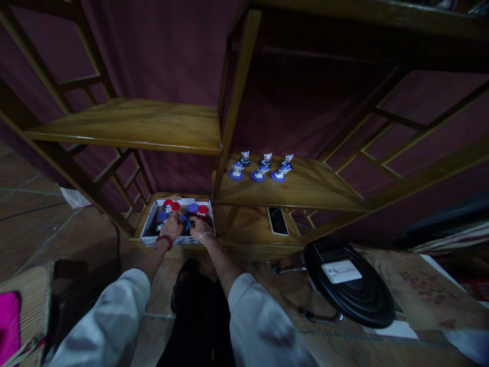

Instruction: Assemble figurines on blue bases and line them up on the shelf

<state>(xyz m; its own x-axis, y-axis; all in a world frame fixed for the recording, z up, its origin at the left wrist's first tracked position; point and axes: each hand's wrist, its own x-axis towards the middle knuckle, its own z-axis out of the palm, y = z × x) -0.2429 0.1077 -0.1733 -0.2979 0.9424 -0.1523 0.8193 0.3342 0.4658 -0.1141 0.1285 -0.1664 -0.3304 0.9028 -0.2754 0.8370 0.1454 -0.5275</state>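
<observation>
A shallow white box (pixel 147 229) stands on the lowest shelf at the left, holding several small figurines with red or blue-purple round bases, some tipped over. My left hand (pixel 172 228), with a red bead bracelet, reaches into its middle; the fingertips are lost among the figurines. Beside it, my right hand (pixel 199 227), wearing a pale bracelet, has its fingers curled around a dark figurine (pixel 188 225), partly hidden. On the raised shelf to the right, purple-and-white figurines (pixel 260 173) form a front row, with white-and-black figurines (pixel 265 160) behind them.
A phone (pixel 278 221) lies on the low shelf right of the box. The wooden upright (pixel 239 97) and upper left shelf (pixel 133 125) rise behind my hands. A round black stool-like object (pixel 351 290) with a white label stands on the floor at right.
</observation>
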